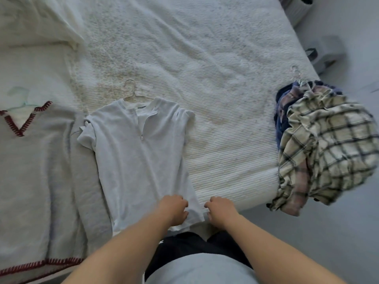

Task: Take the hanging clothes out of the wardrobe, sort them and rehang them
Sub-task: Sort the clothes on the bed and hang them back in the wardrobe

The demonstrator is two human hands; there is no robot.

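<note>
A white short-sleeved zip-neck top [141,160] lies flat on the bed on a clear hanger [131,89]. My left hand [174,210] rests on its lower hem with fingers curled into the cloth. My right hand [220,210] pinches the hem's right corner at the bed's front edge. To the left lies a white knit garment with red stitching [41,171] on a pale green hanger [18,97]. At the bed's right corner sits a heap of plaid shirts [324,148] on hangers [297,75], with a cream-and-black check shirt on top.
The white textured bedspread [215,78] covers the bed; a rumpled white duvet [34,23] lies at the back left. Grey floor [338,232] runs along the right side, with grey objects [326,52] and a ribbed white item [297,9] beyond the bed's far right.
</note>
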